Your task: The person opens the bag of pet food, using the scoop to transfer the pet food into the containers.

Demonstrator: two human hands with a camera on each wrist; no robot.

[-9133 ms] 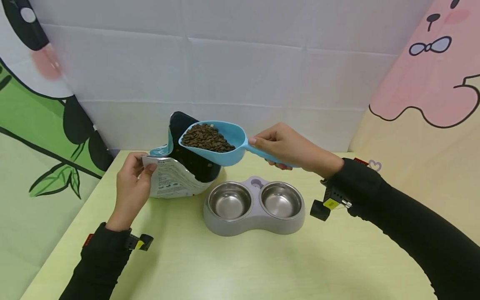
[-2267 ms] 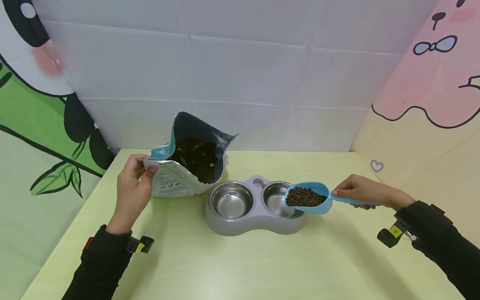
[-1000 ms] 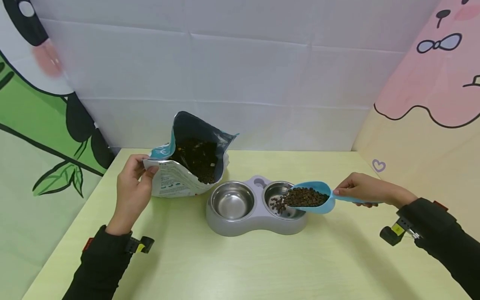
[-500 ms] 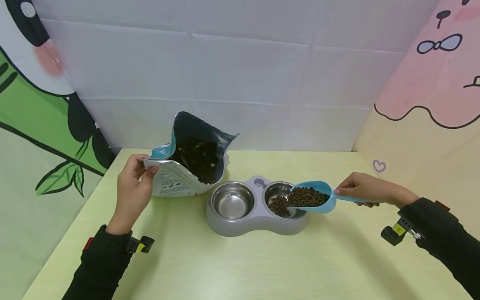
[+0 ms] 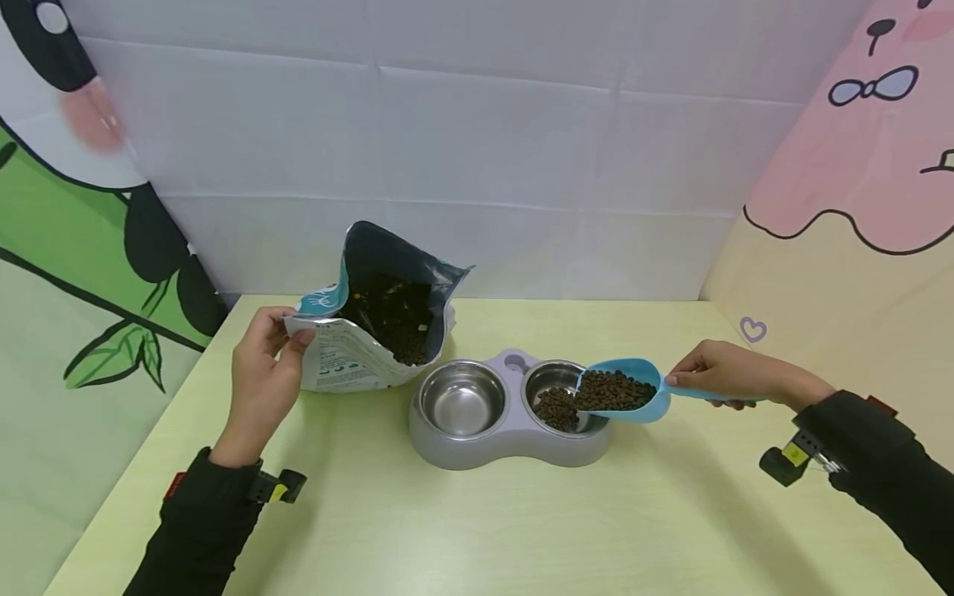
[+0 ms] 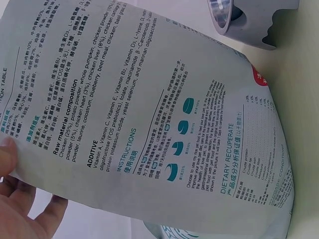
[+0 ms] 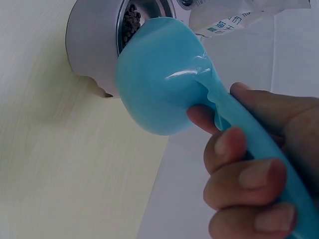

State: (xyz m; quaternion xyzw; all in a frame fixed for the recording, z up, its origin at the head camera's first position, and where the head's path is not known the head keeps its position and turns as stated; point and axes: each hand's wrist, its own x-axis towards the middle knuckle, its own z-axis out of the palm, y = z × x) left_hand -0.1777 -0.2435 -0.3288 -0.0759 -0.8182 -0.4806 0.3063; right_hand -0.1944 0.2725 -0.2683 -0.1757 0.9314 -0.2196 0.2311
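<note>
the left hand (image 5: 264, 377) sits at nine o'clock of the bag (image 5: 339, 360), thumb on the printed face and fingers behind, clamped on its side edge. that pinch probably serves to steady the bag and hold its mouth wide; the opening gapes toward the person, dark kibble (image 5: 402, 335) showing inside. the bag stands on the table (image 5: 447, 530) at ten o'clock of the feeder (image 5: 507, 447), just beside it, perhaps so that the reach between the two is short.

the right hand (image 5: 734, 372) is out at three o'clock, its fingers curled tightly round the handle of the scoop (image 5: 654, 407), thumb opposite them (the right wrist view shows this best). taking the handle well back likely leaves the wrist free to tip. the scoop's lip points to nine o'clock, over the three o'clock dish (image 5: 547, 377), so kibble leaving it should land inside the rim. a pile (image 5: 555, 411) lies in that dish, under the lip, with a good load (image 5: 614, 391) in the scoop. whether scoop and rim touch, i cannot tell. the nine o'clock dish (image 5: 462, 406) lies between bag and scoop, its steel floor in plain view.
</note>
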